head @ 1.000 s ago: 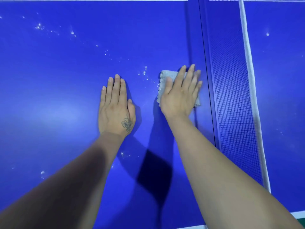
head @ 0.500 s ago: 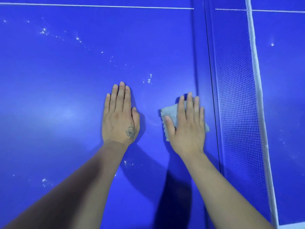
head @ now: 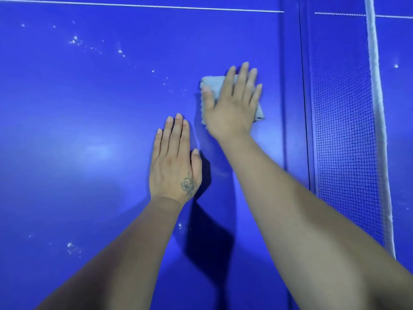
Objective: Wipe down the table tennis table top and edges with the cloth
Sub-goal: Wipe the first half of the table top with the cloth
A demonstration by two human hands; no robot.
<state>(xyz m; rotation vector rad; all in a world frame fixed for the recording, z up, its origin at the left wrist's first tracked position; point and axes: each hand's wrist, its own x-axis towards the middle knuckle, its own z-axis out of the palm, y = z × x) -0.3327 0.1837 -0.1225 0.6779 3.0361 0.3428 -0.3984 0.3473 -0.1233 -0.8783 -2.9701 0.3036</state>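
The blue table tennis table top fills the view. A small grey cloth lies flat on it, left of the net. My right hand presses down on the cloth with straight, spread fingers and covers most of it. My left hand, with a flower tattoo near the wrist, rests flat on the bare table just below and left of the cloth. White specks run in a diagonal trail across the surface toward the cloth.
The net with its white top band runs top to bottom at the right. A white line crosses the table at the top. More white specks lie at the lower left.
My right hand has pushed the cloth away from me, up the table and slightly left toward the speck trail. My left hand has stayed flat in place.
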